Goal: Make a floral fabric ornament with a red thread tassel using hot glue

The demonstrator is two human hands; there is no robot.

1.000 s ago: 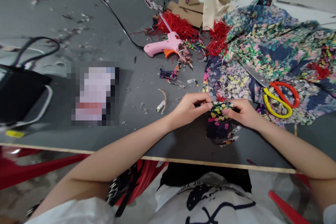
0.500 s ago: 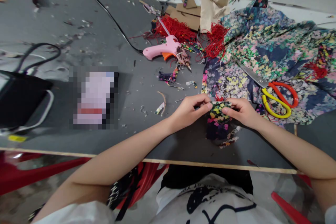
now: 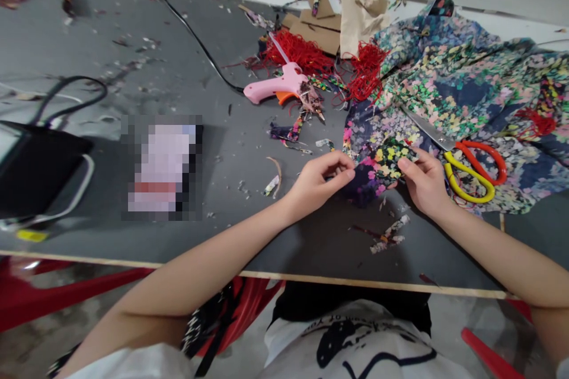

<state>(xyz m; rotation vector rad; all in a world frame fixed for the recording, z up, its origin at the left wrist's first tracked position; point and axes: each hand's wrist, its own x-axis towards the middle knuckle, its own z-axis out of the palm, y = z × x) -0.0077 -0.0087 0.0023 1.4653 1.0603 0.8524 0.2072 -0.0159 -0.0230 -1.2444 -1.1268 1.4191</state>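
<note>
A small floral cloth piece (image 3: 386, 160), dark with yellow, green and pink blossoms, is stretched between my hands above the table's front part. My left hand (image 3: 322, 180) pinches its left end, fingers closed. On the other side my right hand (image 3: 424, 180) is closed on its right part, thumb on top. Behind it spreads a large floral fabric (image 3: 471, 83). Scissors (image 3: 453, 145) with red and yellow handles rest on that fabric, right of my right hand. Narrow cloth scraps (image 3: 389, 235) lie on the table just below the piece.
A pink glue gun (image 3: 278, 84) with a black cord lies behind my left hand. Near it are red threads (image 3: 302, 50), cardboard (image 3: 317, 29) and beige cloth (image 3: 360, 12). A blurred-out phone (image 3: 164, 166) and black box (image 3: 40, 169) are on the left.
My right hand has moved right and the cloth piece is now spread out sideways between my hands. More of the scraps below it shows.
</note>
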